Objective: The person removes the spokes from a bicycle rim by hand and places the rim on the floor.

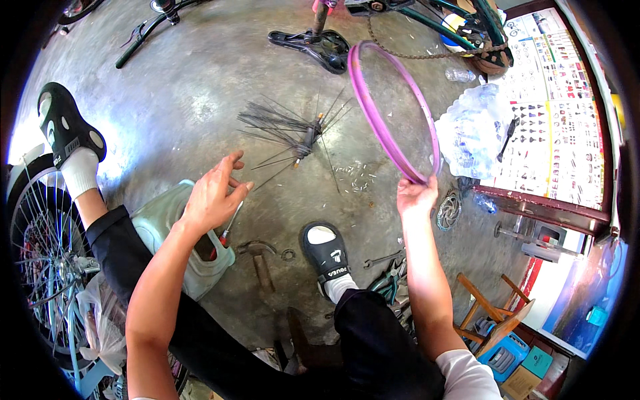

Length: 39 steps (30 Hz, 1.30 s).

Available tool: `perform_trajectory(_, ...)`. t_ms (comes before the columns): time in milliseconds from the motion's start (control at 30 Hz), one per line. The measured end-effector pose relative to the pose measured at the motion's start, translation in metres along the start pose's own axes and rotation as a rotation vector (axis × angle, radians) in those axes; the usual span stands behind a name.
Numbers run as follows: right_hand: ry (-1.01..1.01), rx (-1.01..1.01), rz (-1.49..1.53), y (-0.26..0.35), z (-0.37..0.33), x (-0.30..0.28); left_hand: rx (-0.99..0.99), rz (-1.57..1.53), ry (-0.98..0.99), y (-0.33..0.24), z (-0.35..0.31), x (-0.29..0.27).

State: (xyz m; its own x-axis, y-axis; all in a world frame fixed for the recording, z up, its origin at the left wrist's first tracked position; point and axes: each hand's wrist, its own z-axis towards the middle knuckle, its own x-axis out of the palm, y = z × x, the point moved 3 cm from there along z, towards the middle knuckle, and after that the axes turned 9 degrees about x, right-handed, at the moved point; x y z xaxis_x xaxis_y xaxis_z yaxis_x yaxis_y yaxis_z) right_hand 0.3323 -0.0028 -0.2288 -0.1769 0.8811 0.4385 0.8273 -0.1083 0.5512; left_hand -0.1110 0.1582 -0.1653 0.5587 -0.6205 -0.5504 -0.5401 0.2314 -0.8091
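My right hand (418, 198) grips the lower edge of a bare purple bicycle rim (361, 97), which stands tilted up off the floor with no spokes in it. My left hand (217, 193) is empty, its fingers apart, above a pale green cut-open plastic jug (155, 217). A screwdriver (225, 237) with a red handle shows at the jug's opening, below that hand. On the floor ahead lies a dark wheel hub (309, 140) with many thin spokes (267, 119) fanning out from it. Small pale bits (357, 175), possibly spoke nipples, are scattered to the hub's right.
A hammer (263, 267), wrench (382, 259) and pliers (385, 285) lie near my feet. A spoked wheel (47, 253) stands at left. Ahead are a bicycle saddle (327, 52) and chain (427, 57). At right are a plastic bag (467, 133), brake disc (449, 211) and wooden stool (497, 317).
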Motion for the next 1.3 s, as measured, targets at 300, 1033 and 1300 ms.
perform_trajectory(300,-0.073,0.032,-0.102,0.002,0.114,0.043,0.052,0.132,0.107,0.003,-0.001,0.011)
perform_trajectory(1033,-0.493,-0.298,-0.820,0.040,0.206,-0.011,0.068,0.190,0.215,0.012,0.005,0.030)
perform_trajectory(1300,-0.416,-0.661,-1.717,0.015,0.170,0.033,0.022,0.201,0.289,0.003,0.003,0.027)
